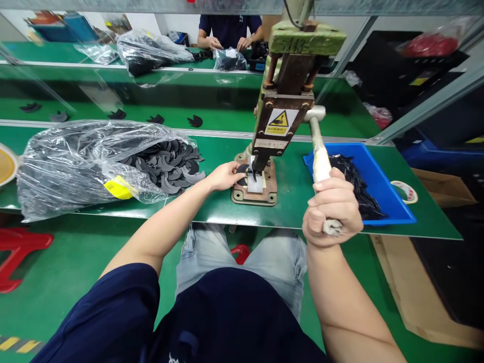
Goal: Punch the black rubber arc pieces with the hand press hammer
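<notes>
My left hand point(226, 176) pinches a dark curved plastic piece point(242, 174) at the base of a green and brown hand press point(273, 184). The piece lies under the press's ram, partly hidden by my fingers and the tool. Wrapped around the press's lever handle point(318, 146) is my right hand point(333, 209), closed on its taped grip. To the left of the press, a clear plastic bag point(75, 161) spills many similar dark curved pieces point(170, 164). Right of it stands a blue tray point(385, 176) holding slim black parts point(355, 186).
A tape roll point(404, 192) lies beside the tray. Behind runs a green belt point(227, 113) carrying several curved pieces. Across it, a person's hands point(230, 43) handle a bagged item. A red stool point(18, 252) stands at lower left, and cardboard point(416, 297) leans at lower right.
</notes>
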`<state>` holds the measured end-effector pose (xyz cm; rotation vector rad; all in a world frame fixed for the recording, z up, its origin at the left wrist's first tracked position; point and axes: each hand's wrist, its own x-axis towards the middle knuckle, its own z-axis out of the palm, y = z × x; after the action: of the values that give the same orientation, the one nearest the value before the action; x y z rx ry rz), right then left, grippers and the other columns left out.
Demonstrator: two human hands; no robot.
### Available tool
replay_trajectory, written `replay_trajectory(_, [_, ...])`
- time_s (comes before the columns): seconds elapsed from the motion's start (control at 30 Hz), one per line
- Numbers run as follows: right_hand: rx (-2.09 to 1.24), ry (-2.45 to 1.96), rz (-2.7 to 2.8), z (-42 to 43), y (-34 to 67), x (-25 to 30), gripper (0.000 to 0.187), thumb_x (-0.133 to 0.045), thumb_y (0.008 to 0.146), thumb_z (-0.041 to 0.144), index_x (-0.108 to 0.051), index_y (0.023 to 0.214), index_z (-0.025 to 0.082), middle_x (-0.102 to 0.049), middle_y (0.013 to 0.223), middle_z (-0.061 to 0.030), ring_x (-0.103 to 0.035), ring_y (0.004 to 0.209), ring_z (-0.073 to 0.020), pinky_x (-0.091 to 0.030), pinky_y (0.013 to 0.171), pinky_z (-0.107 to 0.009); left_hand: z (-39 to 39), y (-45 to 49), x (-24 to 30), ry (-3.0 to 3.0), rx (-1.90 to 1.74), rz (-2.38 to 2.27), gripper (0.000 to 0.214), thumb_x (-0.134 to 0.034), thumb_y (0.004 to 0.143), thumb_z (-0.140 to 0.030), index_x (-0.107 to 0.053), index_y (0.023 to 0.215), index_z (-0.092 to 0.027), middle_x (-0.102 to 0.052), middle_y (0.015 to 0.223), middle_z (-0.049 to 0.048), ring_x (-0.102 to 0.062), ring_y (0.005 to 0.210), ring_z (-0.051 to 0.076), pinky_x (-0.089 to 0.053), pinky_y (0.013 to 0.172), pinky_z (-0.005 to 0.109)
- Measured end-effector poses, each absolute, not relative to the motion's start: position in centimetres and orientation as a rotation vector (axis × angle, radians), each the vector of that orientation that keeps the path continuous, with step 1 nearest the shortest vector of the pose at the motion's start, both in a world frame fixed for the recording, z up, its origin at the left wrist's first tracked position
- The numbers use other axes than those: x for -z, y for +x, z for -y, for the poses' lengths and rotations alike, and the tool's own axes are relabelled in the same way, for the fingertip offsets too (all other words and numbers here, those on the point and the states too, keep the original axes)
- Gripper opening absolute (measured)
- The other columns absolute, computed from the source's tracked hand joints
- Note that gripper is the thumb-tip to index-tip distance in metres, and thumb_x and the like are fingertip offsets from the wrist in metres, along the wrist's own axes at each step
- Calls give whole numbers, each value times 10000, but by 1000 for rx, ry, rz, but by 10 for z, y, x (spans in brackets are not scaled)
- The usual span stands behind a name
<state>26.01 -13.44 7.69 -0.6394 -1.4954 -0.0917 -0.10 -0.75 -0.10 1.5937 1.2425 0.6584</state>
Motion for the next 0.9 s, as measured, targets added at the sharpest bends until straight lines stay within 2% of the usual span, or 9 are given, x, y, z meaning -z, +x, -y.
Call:
replay_trajectory(0.2, [74,-653,1499,136,261,-77,240,-680,913,370,-572,726,267,-628,698,36,-721,885,-189,-549,1169,-653,-1,-1,0,1485,-779,-1176,350,-838,866,-460,-642,864,-170,-624,670,-26,-514,567,92,-388,570,235])
replay_trajectory(0.5, [74,-654,1495,136,260,-77,247,-689,917,382,-564,739,264,-631,708,43,-725,887,-180,-539,1195,-626,-12,4,0,1515,-710,-1210,321,-835,886,-427,-640,849,-175,-670,682,-1,-602,594,117,-435,577,243])
replay_trajectory(0.7, [89,-624,1500,136,260,-76,260,-671,936,376,-558,736,253,-604,709,51,-719,901,-167,-535,1191,-605,-21,1,-7,1537,-573,-1140,349,-835,897,-422,-605,798,-177,-672,678,14,-608,584,119,-439,557,246])
replay_trajectory(0.9, [84,-603,1499,133,262,-75,276,-677,913,375,-531,711,257,-587,666,46,-708,862,-183,-555,1150,-627,-20,2,-3,1520,-601,-1169,332,-836,902,-418,-630,817,-171,-685,695,19,-587,566,104,-426,540,232])
